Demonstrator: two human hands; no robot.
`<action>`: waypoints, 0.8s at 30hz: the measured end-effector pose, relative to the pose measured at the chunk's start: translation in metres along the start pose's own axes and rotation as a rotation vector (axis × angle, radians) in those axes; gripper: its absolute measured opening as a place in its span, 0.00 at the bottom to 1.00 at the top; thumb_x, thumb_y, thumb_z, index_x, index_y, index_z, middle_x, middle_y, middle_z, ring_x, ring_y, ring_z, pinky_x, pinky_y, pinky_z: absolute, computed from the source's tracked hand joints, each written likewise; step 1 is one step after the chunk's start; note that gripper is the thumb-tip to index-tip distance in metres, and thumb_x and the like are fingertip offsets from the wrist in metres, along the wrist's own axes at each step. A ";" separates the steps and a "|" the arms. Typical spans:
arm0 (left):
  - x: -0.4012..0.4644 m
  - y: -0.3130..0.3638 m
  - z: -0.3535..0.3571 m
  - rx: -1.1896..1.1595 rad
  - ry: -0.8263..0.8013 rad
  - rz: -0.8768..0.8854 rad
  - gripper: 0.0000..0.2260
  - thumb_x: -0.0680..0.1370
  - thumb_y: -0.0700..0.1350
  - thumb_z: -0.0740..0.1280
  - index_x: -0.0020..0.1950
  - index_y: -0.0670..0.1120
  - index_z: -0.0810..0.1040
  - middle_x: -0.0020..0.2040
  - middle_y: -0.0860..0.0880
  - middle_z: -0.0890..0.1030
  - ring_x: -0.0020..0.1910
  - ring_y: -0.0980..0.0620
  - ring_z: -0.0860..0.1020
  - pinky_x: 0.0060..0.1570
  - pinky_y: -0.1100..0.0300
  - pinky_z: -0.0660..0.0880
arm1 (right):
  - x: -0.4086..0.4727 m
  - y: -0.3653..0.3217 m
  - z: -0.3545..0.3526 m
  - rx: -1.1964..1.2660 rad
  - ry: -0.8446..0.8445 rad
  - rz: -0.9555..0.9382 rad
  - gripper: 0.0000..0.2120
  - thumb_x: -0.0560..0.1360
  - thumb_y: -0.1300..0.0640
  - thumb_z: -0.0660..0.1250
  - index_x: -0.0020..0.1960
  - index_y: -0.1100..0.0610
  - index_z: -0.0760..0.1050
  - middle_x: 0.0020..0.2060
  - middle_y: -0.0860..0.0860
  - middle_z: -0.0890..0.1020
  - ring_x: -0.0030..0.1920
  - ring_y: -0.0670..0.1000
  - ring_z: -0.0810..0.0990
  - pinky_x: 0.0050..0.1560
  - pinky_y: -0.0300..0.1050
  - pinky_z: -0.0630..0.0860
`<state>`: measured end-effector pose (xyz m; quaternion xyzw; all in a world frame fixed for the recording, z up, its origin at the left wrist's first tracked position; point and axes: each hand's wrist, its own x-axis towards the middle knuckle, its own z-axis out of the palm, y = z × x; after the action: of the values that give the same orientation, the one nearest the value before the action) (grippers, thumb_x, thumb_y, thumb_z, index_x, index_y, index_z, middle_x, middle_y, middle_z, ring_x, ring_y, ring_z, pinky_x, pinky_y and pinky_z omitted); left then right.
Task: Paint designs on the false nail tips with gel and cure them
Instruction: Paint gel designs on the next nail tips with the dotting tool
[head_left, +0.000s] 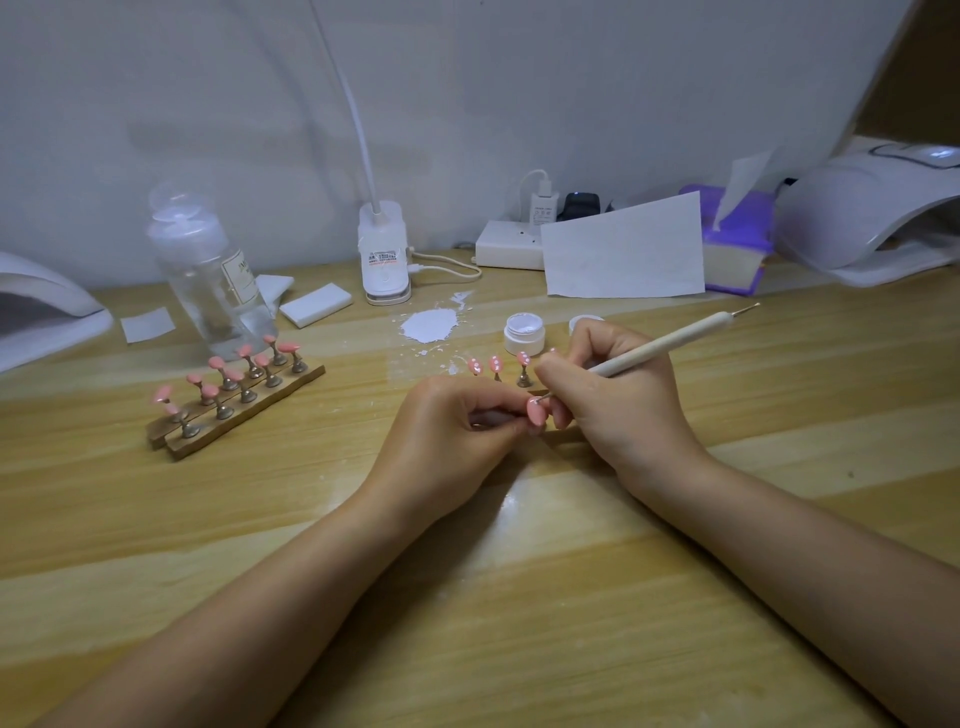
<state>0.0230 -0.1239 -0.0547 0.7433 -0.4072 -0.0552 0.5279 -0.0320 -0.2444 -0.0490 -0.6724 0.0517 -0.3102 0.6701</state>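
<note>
The left hand (457, 423) pinched a pink nail tip (535, 410) between thumb and fingertips, just above the wooden table (467, 597). The right hand (618, 402) gripped a white dotting pen (660, 343) in a writing hold, fingers curled round the shaft; the pen's lower metal point touched the upper edge of the held tip, while its upper end pointed toward 2 o'clock. At 12 o'clock from the grip, just behind the hands, three pink tips with white dots (496, 364) stood on small pegs. Farther toward 12 o'clock sat an open jar of white gel (524, 332), with its lid (584, 322) partly hidden behind the right hand, and at 11 o'clock a smear of white gel (430, 325) lay on the table. At 9 o'clock, well apart, a wooden holder (239, 410) carried two rows of plain pink tips. Beyond it stood a clear pump bottle (208, 270). A clip lamp (384, 254) stood at 11 o'clock. One curing lamp (872, 208) occupied the 2 o'clock corner, another (47, 306) the left edge.
</note>
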 end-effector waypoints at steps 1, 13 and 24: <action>0.000 0.000 0.000 0.000 0.003 0.002 0.07 0.70 0.32 0.70 0.43 0.41 0.84 0.39 0.51 0.84 0.39 0.64 0.79 0.48 0.60 0.78 | 0.000 0.000 0.000 0.000 -0.001 0.000 0.18 0.68 0.74 0.62 0.26 0.59 0.61 0.14 0.46 0.68 0.17 0.42 0.72 0.22 0.30 0.66; -0.001 0.000 0.000 -0.024 0.015 -0.043 0.08 0.69 0.34 0.72 0.38 0.46 0.83 0.37 0.49 0.84 0.37 0.61 0.80 0.49 0.56 0.78 | 0.004 -0.003 -0.004 0.059 0.277 -0.012 0.21 0.70 0.56 0.71 0.25 0.54 0.64 0.17 0.43 0.68 0.20 0.40 0.67 0.24 0.34 0.72; 0.000 -0.001 0.000 -0.019 0.015 -0.030 0.13 0.69 0.33 0.71 0.35 0.53 0.81 0.34 0.56 0.82 0.36 0.65 0.79 0.46 0.66 0.76 | 0.047 -0.020 -0.019 -0.233 0.144 0.027 0.16 0.71 0.50 0.70 0.30 0.55 0.69 0.18 0.46 0.75 0.20 0.40 0.70 0.23 0.31 0.65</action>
<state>0.0236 -0.1241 -0.0552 0.7447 -0.3911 -0.0614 0.5373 -0.0104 -0.2823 -0.0155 -0.7209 0.1445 -0.3406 0.5860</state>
